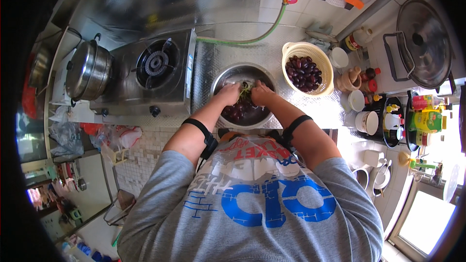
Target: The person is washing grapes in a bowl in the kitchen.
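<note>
A round stainless steel bowl (270,115) stands on the metal-covered counter before me, with dark red grapes (238,111) in its lower left part. Both my hands reach into it. My left hand (230,94) has its fingers curled at the left side of a green grape stem (244,92). On the stem's right side is my right hand (262,94), with fingers bent; what its fingertips hold is too small to tell. To the right, a cream plastic colander (328,69) holds many loose dark grapes (304,72).
A gas stove (125,96) with a steel pot (85,70) is at left. A green hose (262,37) runs behind the bowl. White bowls (339,57), a wooden mortar (346,82) and bottles (429,122) line the right side, near a large pot lid (424,43).
</note>
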Available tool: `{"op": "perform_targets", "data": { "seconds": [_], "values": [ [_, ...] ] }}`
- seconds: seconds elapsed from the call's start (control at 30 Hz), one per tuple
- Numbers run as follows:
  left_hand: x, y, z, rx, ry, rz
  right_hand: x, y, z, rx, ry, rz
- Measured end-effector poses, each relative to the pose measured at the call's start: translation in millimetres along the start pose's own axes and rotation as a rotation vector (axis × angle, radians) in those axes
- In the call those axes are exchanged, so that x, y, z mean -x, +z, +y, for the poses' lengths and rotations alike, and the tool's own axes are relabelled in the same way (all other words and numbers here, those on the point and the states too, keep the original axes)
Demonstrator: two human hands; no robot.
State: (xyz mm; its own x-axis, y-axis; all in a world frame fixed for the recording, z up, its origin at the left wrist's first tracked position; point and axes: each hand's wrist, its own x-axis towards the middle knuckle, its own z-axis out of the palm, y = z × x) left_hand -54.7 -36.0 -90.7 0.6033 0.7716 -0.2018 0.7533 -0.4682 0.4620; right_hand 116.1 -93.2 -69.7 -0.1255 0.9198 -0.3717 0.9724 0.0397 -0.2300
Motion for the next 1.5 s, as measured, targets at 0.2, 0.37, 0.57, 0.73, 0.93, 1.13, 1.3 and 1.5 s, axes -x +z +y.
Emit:
{"op": "perform_targets", "data": {
  "seconds": [0.2,0.37,0.57,0.73,0.93,1.13,1.3,1.5],
  "values": [
    [-9,-3,4,-0.064,0.031,-0.072,-6,-10,5,0.227,-0.215,-0.129],
    [1,-43,37,-0.001,-0.222,-0.292,7,-46,-10,-0.103,0.157,-0.084],
    [-14,-25,15,0.095,0.065,0.050,6,-20,6,-0.067,-0.145,0.151],
    [-23,-65,36,0.253,0.019,0.119,26,-74,6,-0.199,-0.205,0.295],
    [-43,-101,87,0.447,0.124,-0.126,48,-120,28,-0.377,-0.167,0.534],
    [-57,-103,150,0.318,0.454,-0.061,70,-146,79,-0.475,-0.132,0.652],
    [-76,-102,200,0.287,0.466,-0.058,84,-151,104,-0.466,0.105,0.695],
    [-79,-99,194,0.220,0.511,0.123,95,-145,104,-0.321,0.230,1.038]
  ]
}}
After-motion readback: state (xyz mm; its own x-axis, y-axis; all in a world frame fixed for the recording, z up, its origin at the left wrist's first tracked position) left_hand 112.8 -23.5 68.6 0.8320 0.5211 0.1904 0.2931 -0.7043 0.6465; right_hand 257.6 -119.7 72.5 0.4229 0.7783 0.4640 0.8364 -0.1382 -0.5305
